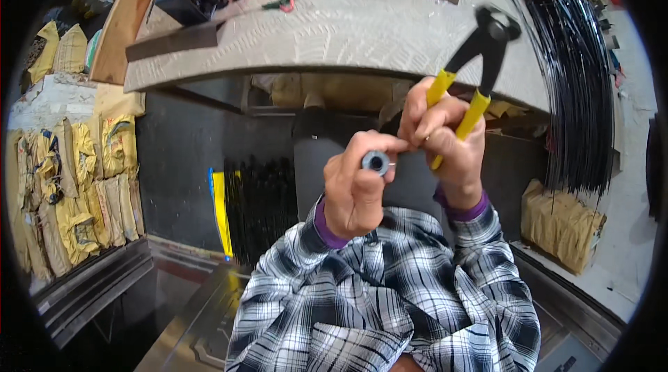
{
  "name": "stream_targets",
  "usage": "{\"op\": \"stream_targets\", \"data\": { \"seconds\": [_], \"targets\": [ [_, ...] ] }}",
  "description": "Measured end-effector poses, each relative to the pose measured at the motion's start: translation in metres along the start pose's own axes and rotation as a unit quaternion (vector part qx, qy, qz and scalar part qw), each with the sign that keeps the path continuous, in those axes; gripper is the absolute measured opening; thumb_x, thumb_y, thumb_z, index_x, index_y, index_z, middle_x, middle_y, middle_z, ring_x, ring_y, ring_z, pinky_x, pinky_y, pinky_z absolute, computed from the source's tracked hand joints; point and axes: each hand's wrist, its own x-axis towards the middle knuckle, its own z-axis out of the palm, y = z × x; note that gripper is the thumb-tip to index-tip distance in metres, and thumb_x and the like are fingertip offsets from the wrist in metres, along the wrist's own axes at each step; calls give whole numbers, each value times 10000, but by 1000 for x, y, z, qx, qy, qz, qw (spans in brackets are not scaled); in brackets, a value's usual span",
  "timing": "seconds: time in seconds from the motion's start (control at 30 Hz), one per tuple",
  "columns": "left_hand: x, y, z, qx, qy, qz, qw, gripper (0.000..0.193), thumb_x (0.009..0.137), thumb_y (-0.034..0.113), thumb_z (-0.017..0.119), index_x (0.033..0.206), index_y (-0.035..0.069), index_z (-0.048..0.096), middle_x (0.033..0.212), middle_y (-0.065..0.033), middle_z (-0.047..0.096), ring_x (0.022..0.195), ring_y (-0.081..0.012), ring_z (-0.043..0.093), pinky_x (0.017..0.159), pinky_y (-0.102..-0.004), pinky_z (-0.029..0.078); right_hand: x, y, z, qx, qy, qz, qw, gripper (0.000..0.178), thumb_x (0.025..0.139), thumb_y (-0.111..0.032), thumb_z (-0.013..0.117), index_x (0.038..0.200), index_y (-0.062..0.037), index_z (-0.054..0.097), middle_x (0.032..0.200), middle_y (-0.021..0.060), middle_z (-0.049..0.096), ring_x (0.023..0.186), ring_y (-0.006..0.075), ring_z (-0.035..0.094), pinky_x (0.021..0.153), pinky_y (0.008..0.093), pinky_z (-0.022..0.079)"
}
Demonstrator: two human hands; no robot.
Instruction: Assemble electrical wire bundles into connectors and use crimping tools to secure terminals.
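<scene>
Left hand [353, 188]: it holds a small grey round piece with a dark hole [369, 163]; the index finger reaches to the right fingertips.
Right hand [449, 135]: it holds black metal pincers with yellow handles [492, 62], the handles spread apart, the head pointing up.
Workbench [327, 42]: its top is pale grey; red-and-green scissors [287, 0] lie there.
Right side: many long, thin black rods [577, 87] form a bundle.
Left side: yellow-brown wrapped packages [76, 198] are stacked.

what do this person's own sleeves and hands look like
The plaid shirt sleeves are long, checked in black, white and grey. A plain purple inner cuff shows at each wrist. The left hand and right hand are both ungloved, with fingers uncovered; I can't make out any ring or watch on either.
</scene>
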Motion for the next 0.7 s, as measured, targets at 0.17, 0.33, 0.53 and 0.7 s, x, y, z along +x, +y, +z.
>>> {"op": "stream_targets", "data": {
  "seconds": [0.17,0.33,0.53,0.7],
  "targets": [
    [-20,3,13,-18,-4,69,997,488,921,437,341,900,-22,505,630,-66,466,514,-142,489,467,-241,364,-29,-12,10,-134,28,-111,984,113,717,-97,672,731,3,622,847,110,493,680,154,499,566,254,422],
    [-40,10,22,30,-19,62,997,456,928,398,354,929,-31,511,680,-90,496,540,-175,520,491,-257,394,-46,-46,4,-390,-21,-201,898,230,618,-14,705,841,-35,651,886,124,549,716,188,611,571,292,511],
    [-50,-1,38,49,-3,123,991,459,930,379,356,993,-49,510,747,-113,534,596,-227,555,538,-295,432,-58,-57,2,-310,-45,-161,936,113,645,55,607,746,7,586,832,133,563,730,198,556,625,268,438],
    [-47,8,45,19,-32,107,994,498,925,441,323,862,-21,497,632,-52,446,501,-127,434,456,-244,329,-83,-24,8,-18,63,-87,994,167,656,47,547,800,-39,555,892,105,468,723,137,458,628,250,411]
  ]
}}
